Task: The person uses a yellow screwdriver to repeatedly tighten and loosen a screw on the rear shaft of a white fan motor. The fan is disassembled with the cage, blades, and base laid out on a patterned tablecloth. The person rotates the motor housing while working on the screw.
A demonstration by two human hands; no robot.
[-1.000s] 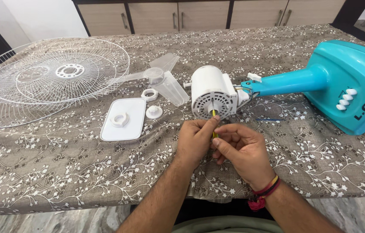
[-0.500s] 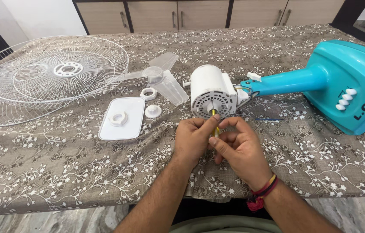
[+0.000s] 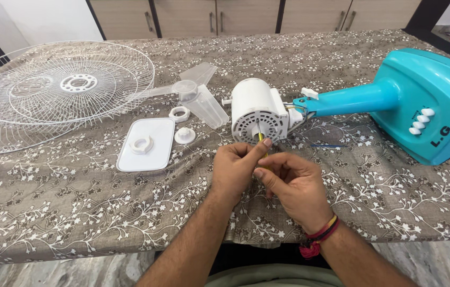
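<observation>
Little had shifted since the earlier frame — both hands stayed clasped together at the front of the motor, only a touch closer to it.

Near the tabletop's left edge lay the white wire fan guard [image 3: 60,87]. Right of it, toward the middle, sat a flat white tray [image 3: 156,146] with a ring nut [image 3: 141,144] on it, two more white plastic nuts [image 3: 179,114] beside it, and the clear fan blade [image 3: 198,95] behind.

At the centre, close to the near edge, the left hand [image 3: 237,167] was pinched shut on a slim yellow-handled screwdriver [image 3: 261,137], its tip against the grille of the white motor housing [image 3: 257,111]. The right hand [image 3: 294,183] pressed against the left — fingers curled around the same tool lower down. Toward the right edge lay the turquoise fan stand [image 3: 421,101], joined to the motor.
</observation>
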